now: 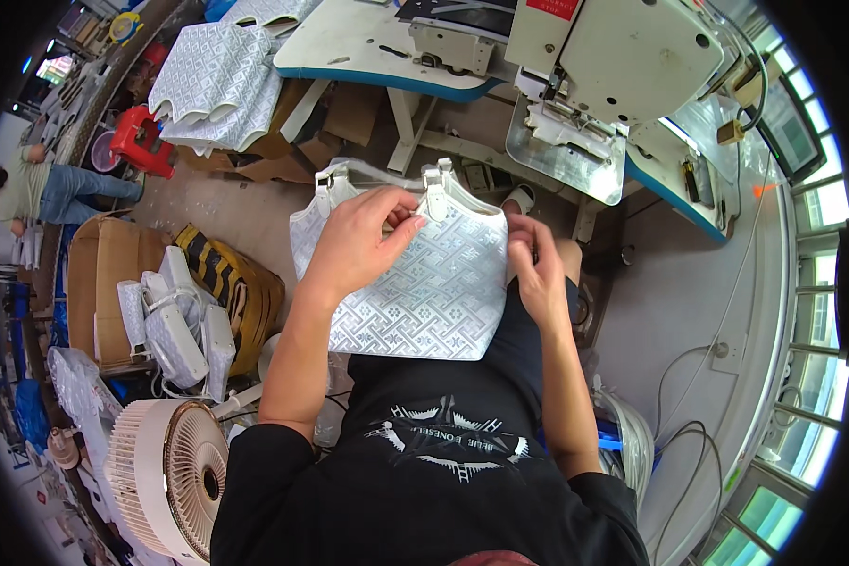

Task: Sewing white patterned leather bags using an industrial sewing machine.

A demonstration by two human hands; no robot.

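Observation:
A white and silver patterned handbag (415,292) rests upright on my lap, its handle (379,173) at the top fixed by white strap tabs with metal fittings. My left hand (363,241) lies over the bag's upper front. Its thumb and forefinger close at the edge of the right-hand strap tab (433,195); the exact spot they grip is partly hidden. Beside the bag's right upper edge is my right hand (538,269), with fingers curled and thumb and forefinger close together. Whatever may be between them is too small to make out.
Ahead stands a sewing machine (632,61) on a blue-edged table (349,47). Patterned bag panels (212,85) are stacked at upper left. On the left are finished bags (174,325), a cardboard box (104,274), a fan (174,476) and another person (57,184). Cables (693,434) run at right.

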